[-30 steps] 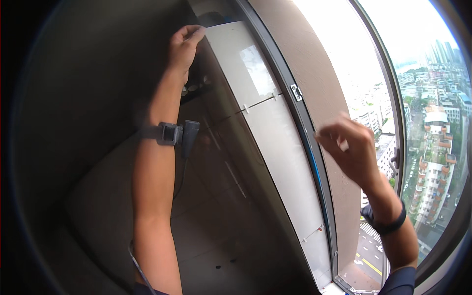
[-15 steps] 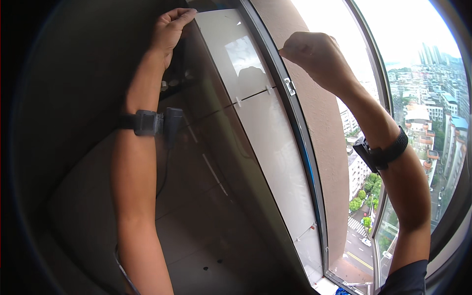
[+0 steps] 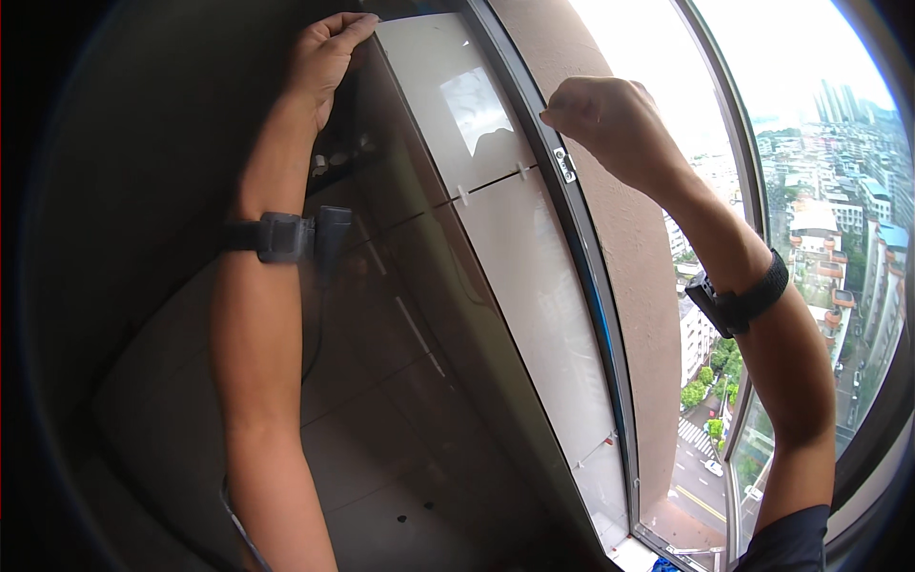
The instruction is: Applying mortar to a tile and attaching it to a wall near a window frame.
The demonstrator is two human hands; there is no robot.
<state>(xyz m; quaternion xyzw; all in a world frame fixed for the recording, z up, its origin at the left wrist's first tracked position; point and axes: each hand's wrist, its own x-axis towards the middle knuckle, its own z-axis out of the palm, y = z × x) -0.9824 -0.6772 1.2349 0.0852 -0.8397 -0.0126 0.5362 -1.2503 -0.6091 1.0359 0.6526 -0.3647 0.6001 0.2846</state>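
My left hand (image 3: 329, 62) is raised at the top, its thumb and fingers closed at the upper left corner of a glossy pale tile (image 3: 429, 81). What the curled fingers do behind that edge is hidden. A second pale tile (image 3: 524, 296) lies below it across a dark joint, where white plastic tile spacers (image 3: 463, 195) sit. My right hand (image 3: 615, 124) is closed with its fingertips together, beside the dark metal window frame (image 3: 534, 100) and in front of the outer wall. Whatever it pinches, if anything, is too small to make out. Each forearm wears a black strapped device (image 3: 283, 237).
A metal latch plate (image 3: 564, 165) is fixed to the frame. The open window sash (image 3: 743, 181) stands on the right, with a street and buildings far below. The rough pinkish outer wall (image 3: 620, 229) runs alongside the frame. Dark tiled surfaces (image 3: 372, 419) fill the left.
My right hand has moved slightly down along the window frame. My left hand stays at the tile's corner. The dark reflection on the upper tile has shifted a little.
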